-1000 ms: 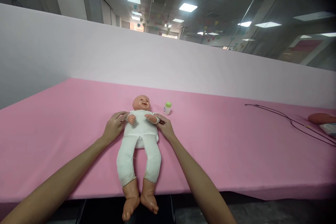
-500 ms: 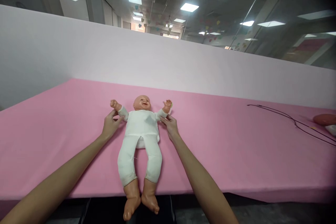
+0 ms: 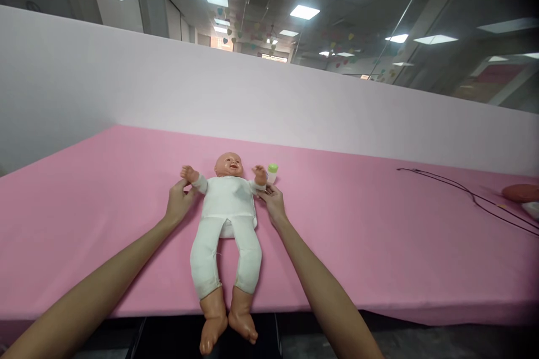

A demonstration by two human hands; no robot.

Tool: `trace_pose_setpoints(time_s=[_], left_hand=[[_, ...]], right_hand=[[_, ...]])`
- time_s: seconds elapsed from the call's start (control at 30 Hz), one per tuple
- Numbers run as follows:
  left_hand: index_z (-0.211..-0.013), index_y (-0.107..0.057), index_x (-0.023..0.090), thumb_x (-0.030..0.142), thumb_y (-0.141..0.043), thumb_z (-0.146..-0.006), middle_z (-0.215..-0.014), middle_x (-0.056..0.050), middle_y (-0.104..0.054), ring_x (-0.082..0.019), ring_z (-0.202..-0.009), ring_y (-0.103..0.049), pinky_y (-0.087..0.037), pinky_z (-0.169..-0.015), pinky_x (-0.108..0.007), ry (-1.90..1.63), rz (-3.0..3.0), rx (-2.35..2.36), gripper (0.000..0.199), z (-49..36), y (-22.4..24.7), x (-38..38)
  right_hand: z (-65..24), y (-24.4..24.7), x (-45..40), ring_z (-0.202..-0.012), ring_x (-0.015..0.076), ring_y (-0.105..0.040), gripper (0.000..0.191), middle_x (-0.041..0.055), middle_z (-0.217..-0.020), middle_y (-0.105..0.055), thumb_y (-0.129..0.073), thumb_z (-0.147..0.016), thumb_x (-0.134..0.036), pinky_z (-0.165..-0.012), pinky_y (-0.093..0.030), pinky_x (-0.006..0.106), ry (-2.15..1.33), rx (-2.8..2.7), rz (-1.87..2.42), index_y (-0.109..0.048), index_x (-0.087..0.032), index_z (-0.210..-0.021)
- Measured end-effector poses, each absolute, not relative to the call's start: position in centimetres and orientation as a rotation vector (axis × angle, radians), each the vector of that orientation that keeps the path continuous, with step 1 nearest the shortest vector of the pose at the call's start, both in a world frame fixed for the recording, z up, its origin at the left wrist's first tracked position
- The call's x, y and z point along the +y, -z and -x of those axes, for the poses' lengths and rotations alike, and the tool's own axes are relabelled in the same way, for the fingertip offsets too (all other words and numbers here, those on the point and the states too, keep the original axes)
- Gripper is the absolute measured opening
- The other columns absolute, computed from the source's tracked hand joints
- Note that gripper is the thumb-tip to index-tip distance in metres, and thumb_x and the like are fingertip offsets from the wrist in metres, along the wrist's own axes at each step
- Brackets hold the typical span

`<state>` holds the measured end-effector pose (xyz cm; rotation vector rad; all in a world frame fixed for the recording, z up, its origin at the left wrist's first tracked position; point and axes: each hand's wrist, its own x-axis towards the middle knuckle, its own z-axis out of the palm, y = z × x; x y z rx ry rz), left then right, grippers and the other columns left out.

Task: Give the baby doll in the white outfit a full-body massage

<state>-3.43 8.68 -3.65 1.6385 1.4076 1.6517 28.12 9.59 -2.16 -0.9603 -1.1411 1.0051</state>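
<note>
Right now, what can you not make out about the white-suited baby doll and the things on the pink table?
Head view:
- Label on the small white bottle with a green cap: too small to read.
- Rounded orange-red object: cut off by the right edge, kind unclear.
- White item below it: cut off too.
- Grip of the left hand and right hand on the white-suited baby doll: its sleeves partly hide the fingers.

The baby doll point(image 3: 227, 202) lies between the hands, blocking a straight crossing; the green-capped bottle point(image 3: 272, 173) stands just ahead of the right hand point(image 3: 273, 203); pink tabletop point(image 3: 92, 219) spreads outward from the left hand point(image 3: 179, 205).
</note>
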Motion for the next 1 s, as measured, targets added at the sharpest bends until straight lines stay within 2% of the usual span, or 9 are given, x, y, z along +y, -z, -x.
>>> trace_pose_setpoints(time_s=[0.1,0.23,0.3,0.4,0.5,0.7,0.83,0.93,1.0], left_hand=[[-0.095,-0.069,0.016,0.048,-0.073,-0.080,-0.094,-0.012,-0.076,-0.027,-0.081,-0.072,-0.059,-0.071,-0.038,-1.644,-1.252,1.359,0.036,4.3,3.7,9.3],[-0.092,-0.069,0.015,0.050,-0.075,-0.077,-0.087,-0.010,-0.074,-0.025,-0.074,-0.070,-0.058,-0.068,-0.036,-1.581,-1.235,1.351,0.039,4.9,3.6,9.4],[-0.094,-0.071,0.016,0.047,-0.071,-0.082,-0.091,-0.010,-0.076,-0.026,-0.080,-0.071,-0.058,-0.070,-0.036,-1.616,-1.399,1.390,0.033,4.6,3.4,9.1],[-0.104,-0.075,0.018,0.038,-0.063,-0.089,-0.109,-0.011,-0.078,-0.028,-0.097,-0.072,-0.059,-0.078,-0.036,-1.615,-1.757,1.384,0.028,3.7,3.1,8.4],[-0.113,-0.079,0.024,0.028,-0.053,-0.094,-0.124,-0.010,-0.076,-0.029,-0.114,-0.069,-0.058,-0.089,-0.040,-1.538,-2.163,1.260,0.031,3.0,3.1,7.8],[-0.112,-0.081,0.027,0.020,-0.050,-0.094,-0.125,-0.008,-0.077,-0.028,-0.115,-0.069,-0.058,-0.089,-0.042,-1.516,-2.335,1.254,0.036,2.6,3.1,7.5],[-0.106,-0.077,0.021,0.028,-0.061,-0.087,-0.111,-0.010,-0.079,-0.029,-0.099,-0.072,-0.059,-0.077,-0.038,-1.639,-1.775,1.408,0.026,2.9,2.9,7.8],[-0.095,-0.072,0.017,0.037,-0.072,-0.078,-0.096,-0.011,-0.078,-0.027,-0.082,-0.072,-0.058,-0.070,-0.037,-1.701,-1.271,1.417,0.026,3.9,3.0,8.6],[-0.093,-0.072,0.015,0.039,-0.079,-0.072,-0.095,-0.011,-0.077,-0.025,-0.080,-0.072,-0.059,-0.069,-0.037,-1.709,-1.051,1.360,0.034,4.5,3.3,9.2]], right_hand=[[-28.8,2.6,10.4,-0.060,0.0128,-0.059,0.048,-0.0017,-0.082,-0.073,-0.093,-0.063,-0.042,-0.059,-0.051,0.027,-1.081,-0.957,0.938,-0.071,-0.023,-0.101],[-29.3,2.6,10.6,-0.054,0.0127,-0.051,0.045,-0.0016,-0.071,-0.067,-0.091,-0.067,-0.053,-0.054,-0.047,0.028,-1.125,-0.923,0.945,-0.068,-0.023,-0.092],[-29.2,2.4,10.3,-0.061,0.0153,-0.057,0.045,0.0011,-0.078,-0.070,-0.089,-0.069,-0.053,-0.059,-0.051,0.030,-1.055,-1.013,0.977,-0.070,-0.022,-0.096],[-28.7,2.0,9.6,-0.094,0.0235,-0.069,0.042,0.0064,-0.105,-0.077,-0.089,-0.071,-0.040,-0.085,-0.058,0.036,-0.937,-1.319,0.947,-0.077,-0.022,-0.106],[-28.2,1.9,9.0,-0.119,0.0277,-0.066,0.029,0.0072,-0.126,-0.073,-0.080,-0.075,-0.028,-0.103,-0.054,0.042,-0.887,-1.642,0.884,-0.082,-0.026,-0.104],[-27.8,1.9,8.8,-0.121,0.0272,-0.066,0.029,0.0067,-0.126,-0.072,-0.077,-0.075,-0.024,-0.104,-0.053,0.042,-0.920,-1.646,0.876,-0.084,-0.027,-0.104],[-28.0,2.3,9.6,-0.092,0.0215,-0.070,0.037,0.0037,-0.102,-0.078,-0.089,-0.070,-0.034,-0.084,-0.057,0.034,-0.995,-1.276,0.937,-0.079,-0.022,-0.104],[-28.9,2.9,10.4,-0.058,0.0138,-0.056,0.039,-0.0018,-0.071,-0.068,-0.091,-0.067,-0.046,-0.055,-0.047,0.027,-1.043,-0.973,1.027,-0.073,-0.020,-0.090],[-29.5,3.1,10.8,-0.052,0.0124,-0.048,0.043,-0.0036,-0.063,-0.062,-0.091,-0.066,-0.052,-0.048,-0.040,0.027,-1.064,-0.864,1.044,-0.069,-0.021,-0.086]])
